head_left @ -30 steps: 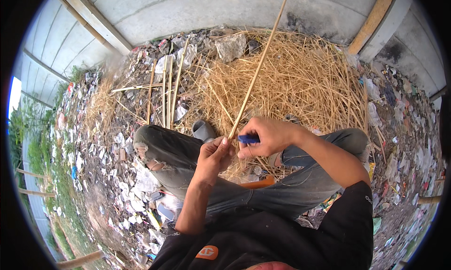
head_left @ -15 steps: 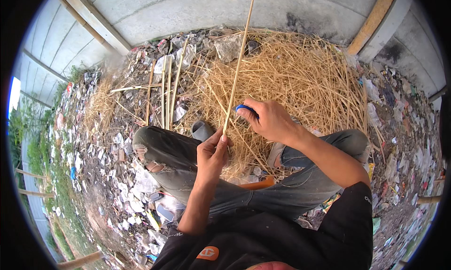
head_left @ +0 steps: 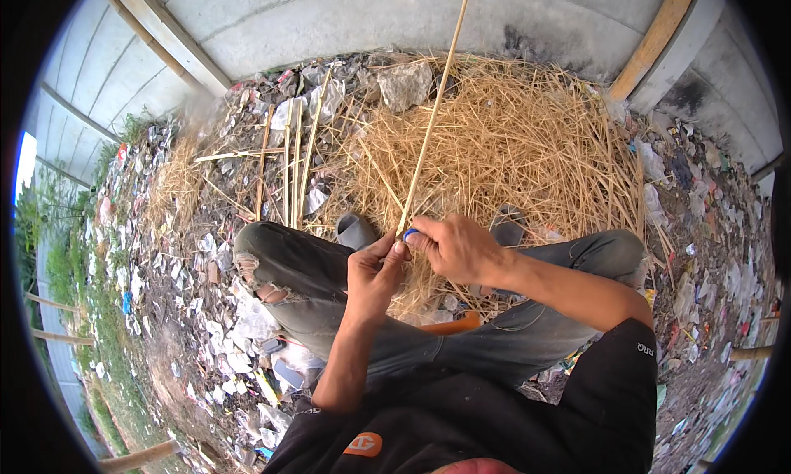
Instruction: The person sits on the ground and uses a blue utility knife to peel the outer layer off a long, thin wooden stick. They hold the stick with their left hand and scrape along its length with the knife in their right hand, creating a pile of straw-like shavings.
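Note:
A long, thin pale strip of bamboo [head_left: 437, 111] slants up and away from my lap, its far end running past the top of the view. My left hand [head_left: 372, 269] pinches its near end between thumb and fingers. Close beside it, my right hand [head_left: 463, 250] is closed round a small blue-handled tool [head_left: 409, 235], held against the strip near my left fingertips. The tool's blade, if it has one, is hidden by the fingers. Beneath both hands, curly shavings lie between my crossed legs.
A wide heap of straw-coloured shavings [head_left: 511, 136] spreads ahead. Several cut strips [head_left: 309, 140] lie at the left. Grey sandals [head_left: 356, 231] sit by my knees, and an orange object [head_left: 453, 323] lies near my lap. Litter surrounds me; a concrete wall [head_left: 371, 21] closes the far side.
My right hand has come down and left with the blue-handled tool, to just beside my left fingers. The strip's far end has swung to the right.

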